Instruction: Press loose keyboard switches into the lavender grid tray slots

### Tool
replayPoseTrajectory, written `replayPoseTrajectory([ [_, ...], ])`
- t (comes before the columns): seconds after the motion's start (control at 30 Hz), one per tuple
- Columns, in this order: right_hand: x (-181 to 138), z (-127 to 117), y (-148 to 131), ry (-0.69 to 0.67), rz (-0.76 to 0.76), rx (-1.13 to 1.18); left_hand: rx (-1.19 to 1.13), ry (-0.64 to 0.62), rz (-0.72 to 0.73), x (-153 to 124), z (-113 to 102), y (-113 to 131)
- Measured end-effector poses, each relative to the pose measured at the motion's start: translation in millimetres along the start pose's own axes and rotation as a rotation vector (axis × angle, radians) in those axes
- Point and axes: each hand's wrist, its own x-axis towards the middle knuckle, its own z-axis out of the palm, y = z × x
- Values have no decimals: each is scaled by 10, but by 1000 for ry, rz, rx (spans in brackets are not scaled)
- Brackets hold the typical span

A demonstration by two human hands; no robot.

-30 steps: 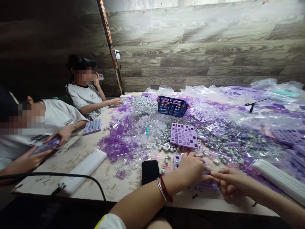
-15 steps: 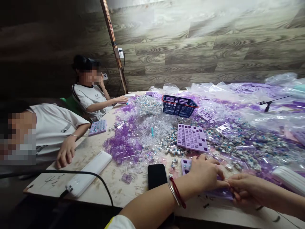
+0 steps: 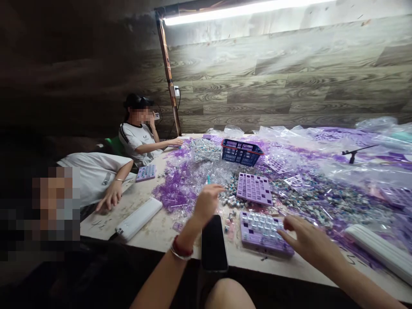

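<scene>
The left hand (image 3: 207, 201) is lifted above the bench (image 3: 154, 234) with its back to the camera and its fingers loosely curled; whether it pinches anything cannot be told. It hangs over the near edge of a heap of clear and purple plastic pieces (image 3: 180, 189). The right hand (image 3: 305, 240) is open and empty, fingers spread, with its fingertips (image 3: 280, 232) at the right end of a purple tray (image 3: 262, 234); contact cannot be made out. That tray lies flat near the bench's front edge, between the two hands. Its long axis runs left to right, the right end angled slightly towards the person, and its cells are filled with pale switches. Just left of it lies a dark phone (image 3: 214, 244), pointing away from the person. Beyond the tray sits a second purple tray (image 3: 254, 189) amid loose switches, and farther back a blue basket (image 3: 241, 152). A white bar (image 3: 138, 219) lies to the left, near a co-worker's hand (image 3: 109, 199).
</scene>
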Motion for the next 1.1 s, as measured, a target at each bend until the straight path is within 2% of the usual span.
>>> replayPoseTrajectory([
  [0.03,6,15,-125,18,-86,-4,43,47,-140,3,-139,-207],
  [0.07,24,49,-249,37,-156,-13,82,37,-255,7,-253,-400],
  [0.1,52,99,-364,71,-203,-29,111,-31,-333,10,-340,-567],
  [0.13,84,160,-463,78,-248,-55,123,-130,-355,14,-398,-703],
  [0.17,117,225,-539,57,-282,-87,118,-168,-347,19,-429,-806],
  [0.23,170,341,-614,-28,-248,-153,140,-245,-254,36,-434,-920],
  [0.37,188,387,-497,-174,-177,-107,231,-292,-101,94,-386,-944],
  [0.57,163,180,-255,-251,-249,70,274,-305,-102,166,-488,-971],
  [0.7,139,88,-245,-246,-269,98,163,-288,-113,185,-559,-1079],
  [0.83,112,59,-201,-195,-268,138,11,-238,-197,205,-586,-1185],
  [0.97,88,82,-142,-147,-264,181,-3,-215,-207,239,-608,-1246],
  [1.1,33,66,-131,-116,-246,153,-31,-141,-204,293,-608,-1255],
])
